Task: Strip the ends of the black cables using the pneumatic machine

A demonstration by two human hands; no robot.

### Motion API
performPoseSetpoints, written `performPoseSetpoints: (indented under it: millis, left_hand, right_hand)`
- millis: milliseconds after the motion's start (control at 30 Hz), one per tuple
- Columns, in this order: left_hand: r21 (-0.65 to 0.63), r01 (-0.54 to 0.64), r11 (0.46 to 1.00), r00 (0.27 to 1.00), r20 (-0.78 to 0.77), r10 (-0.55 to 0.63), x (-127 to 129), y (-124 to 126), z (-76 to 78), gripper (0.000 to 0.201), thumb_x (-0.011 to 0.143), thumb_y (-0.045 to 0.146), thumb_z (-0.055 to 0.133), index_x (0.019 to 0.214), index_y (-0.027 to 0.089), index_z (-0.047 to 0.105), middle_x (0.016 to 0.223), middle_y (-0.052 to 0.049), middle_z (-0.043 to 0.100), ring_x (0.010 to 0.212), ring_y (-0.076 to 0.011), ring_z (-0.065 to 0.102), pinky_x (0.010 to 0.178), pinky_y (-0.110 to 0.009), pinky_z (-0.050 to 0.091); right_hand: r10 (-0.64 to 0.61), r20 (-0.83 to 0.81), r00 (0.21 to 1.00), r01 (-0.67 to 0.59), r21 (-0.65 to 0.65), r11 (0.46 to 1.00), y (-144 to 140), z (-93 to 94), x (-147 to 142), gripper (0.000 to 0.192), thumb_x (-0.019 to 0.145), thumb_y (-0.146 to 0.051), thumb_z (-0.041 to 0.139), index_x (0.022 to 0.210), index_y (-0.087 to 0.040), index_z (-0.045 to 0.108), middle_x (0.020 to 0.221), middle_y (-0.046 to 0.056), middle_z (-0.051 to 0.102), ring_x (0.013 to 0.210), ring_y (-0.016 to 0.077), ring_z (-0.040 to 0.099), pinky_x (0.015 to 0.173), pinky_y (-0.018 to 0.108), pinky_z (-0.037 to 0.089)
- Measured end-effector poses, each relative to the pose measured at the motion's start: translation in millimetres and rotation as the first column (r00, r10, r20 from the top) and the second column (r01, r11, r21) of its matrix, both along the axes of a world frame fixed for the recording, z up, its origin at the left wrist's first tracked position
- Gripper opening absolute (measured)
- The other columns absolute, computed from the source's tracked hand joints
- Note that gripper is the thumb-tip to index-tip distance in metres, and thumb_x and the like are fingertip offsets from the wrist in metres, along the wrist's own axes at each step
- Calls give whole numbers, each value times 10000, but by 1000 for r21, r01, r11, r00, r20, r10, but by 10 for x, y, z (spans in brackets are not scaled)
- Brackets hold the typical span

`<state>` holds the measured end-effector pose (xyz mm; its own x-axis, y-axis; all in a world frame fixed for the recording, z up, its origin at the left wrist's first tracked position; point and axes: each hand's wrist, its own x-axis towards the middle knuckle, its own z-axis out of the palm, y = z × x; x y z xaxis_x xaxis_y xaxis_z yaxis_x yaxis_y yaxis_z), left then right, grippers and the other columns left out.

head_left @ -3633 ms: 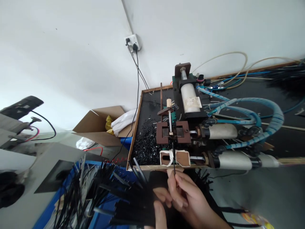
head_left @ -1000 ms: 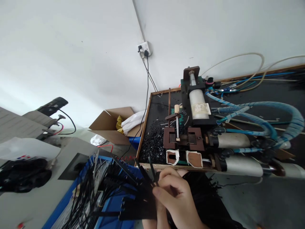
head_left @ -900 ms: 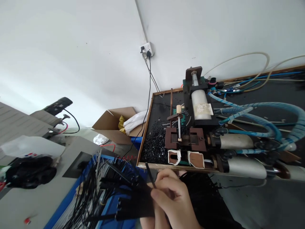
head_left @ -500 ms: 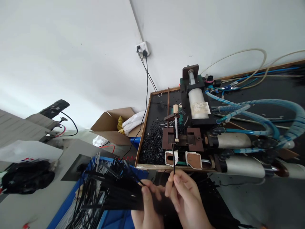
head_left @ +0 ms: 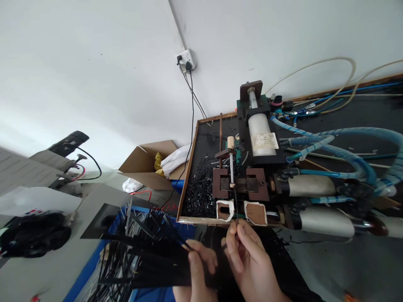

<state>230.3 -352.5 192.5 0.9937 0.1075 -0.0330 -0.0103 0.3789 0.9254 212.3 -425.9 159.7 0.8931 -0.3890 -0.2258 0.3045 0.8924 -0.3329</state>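
Just below the center of the frame, the black strand (head_left: 236,205) points straight up from the right hand (head_left: 248,258)

I see the strand pinched between thumb and forefinger of that hand, the nearer of the 2. Its long axis runs nearly vertical in my view, the top leaning slightly left. It crosses the gap between the 2 white-edged brown blocks (head_left: 255,212), closer to the block at frame left; I cannot tell from here whether they touch. The upper end sits by the tip of the metal rod (head_left: 232,165), beside the dark-red plates (head_left: 258,193), and I cannot confirm contact there either.

At lower center, farther left, the left hand (head_left: 198,270) grips a thick bundle of black strands (head_left: 154,264) fanning toward the left of the frame, crosswise to the single strand. As I judge it, everything turns on that strand's axis matching the gap.
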Motion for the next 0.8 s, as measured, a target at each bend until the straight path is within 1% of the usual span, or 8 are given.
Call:
performPoseSetpoints:
  millis: [67, 167, 267, 367, 433, 533, 667, 800]
  left_hand:
    - [9, 2, 1000, 1000, 19, -2, 7, 0, -19, 354, 864, 488, 870, 788, 203, 676, 606, 58, 534, 493, -92, 518, 534, -211, 489]
    - [7, 18, 1000, 999, 29, -18, 10, 0, -31, 347, 883, 484, 852, 797, 198, 677, 623, 49, 543, 494, -97, 520, 525, -222, 472]
    - [13, 36, 999, 998, 46, -37, 0, 0, 3, 348, 917, 480, 817, 771, 200, 670, 612, 45, 527, 485, -98, 511, 518, -224, 459]
    - [2, 49, 999, 995, 89, -49, 8, 17, 49, 299, 942, 455, 796, 815, 204, 693, 643, 45, 538, 478, -89, 517, 507, -220, 473]
    - [-30, 88, 996, 989, 118, -84, 37, 44, 56, 258, 944, 443, 799, 857, 212, 722, 669, 46, 560, 453, -75, 515, 490, -214, 481]
    - [-76, 164, 984, 976, 154, -151, 102, 92, 21, 277, 888, 485, 848, 825, 232, 752, 635, 49, 571, 385, -60, 477, 438, -207, 459]
    - [-84, 171, 982, 975, 157, -156, 145, 129, -33, 273, 902, 497, 829, 815, 249, 753, 617, 45, 570, 361, -67, 446, 403, -219, 436]
    - [-93, 163, 982, 979, 143, -149, 113, 126, -13, 253, 928, 466, 814, 832, 238, 758, 625, 45, 593, 367, -68, 477, 423, -224, 462]
  right_hand:
    - [11, -25, 1000, -10, 43, 999, -24, 11, 29, 274, 926, -443, 829, 866, -184, 760, 622, -16, 667, 399, 24, 306, 475, 184, 285]
    - [45, 6, 999, -45, 77, 996, -41, 19, 46, 266, 877, -425, 878, 845, -183, 772, 613, -11, 690, 363, 5, 299, 443, 167, 261]
    - [84, 56, 995, -89, 102, 991, -53, 38, 36, 255, 869, -416, 886, 847, -187, 777, 580, -24, 665, 338, 2, 301, 414, 166, 228]
    - [103, 78, 992, -112, 123, 986, -79, 72, 16, 241, 881, -396, 878, 842, -182, 775, 536, -45, 616, 326, 4, 293, 404, 172, 219]
    - [124, 86, 989, -134, 124, 983, -96, 96, 1, 246, 887, -393, 874, 829, -178, 769, 511, -54, 590, 319, 11, 288, 393, 178, 210]
    - [150, 97, 984, -161, 113, 981, -110, 126, -17, 261, 884, -405, 877, 826, -178, 762, 509, -51, 594, 312, 14, 287, 382, 179, 199]
    - [134, 80, 988, -144, 127, 981, -107, 138, -16, 258, 861, -387, 899, 812, -174, 763, 526, -42, 625, 311, 3, 279, 391, 169, 219]
    - [134, 80, 988, -145, 150, 978, -103, 119, -17, 229, 858, -360, 904, 825, -171, 778, 556, -33, 652, 313, -6, 286, 393, 165, 220]
